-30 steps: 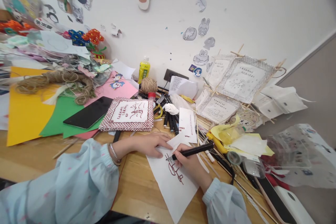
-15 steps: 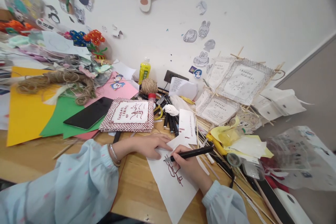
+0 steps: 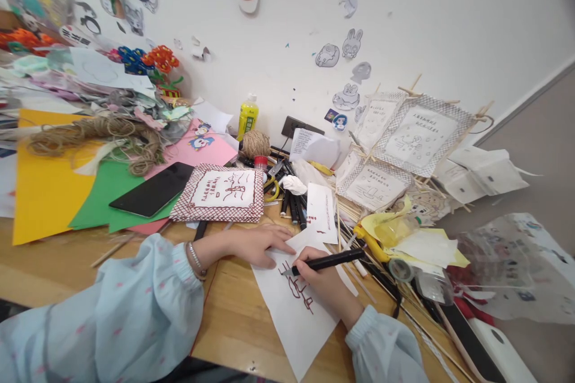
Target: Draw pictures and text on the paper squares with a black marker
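Observation:
My right hand [image 3: 321, 284] is closed around a black marker [image 3: 330, 261], whose tip rests on a white sheet of paper [image 3: 294, 320] lying on the wooden table [image 3: 233, 326]. Dark red strokes [image 3: 299, 288] are drawn on the sheet under the tip. My left hand [image 3: 256, 245] lies flat with fingers stretched out, pressing the sheet's upper left corner. Just beyond the hands sits a small white card [image 3: 321, 212] with red marks and a red-patterned paper panel [image 3: 220, 192].
A black phone [image 3: 153, 190] lies on green, yellow and pink paper at the left, beside loose twine [image 3: 96, 137]. Markers, scissors, a twine ball [image 3: 254, 145] and a yellow bottle [image 3: 247, 115] crowd the middle. Bamboo-framed paper lanterns [image 3: 411, 137], sticks and plastic bags fill the right.
The marker tip has shifted slightly along the red strokes while my right hand keeps drawing. My left hand has stayed put on the sheet.

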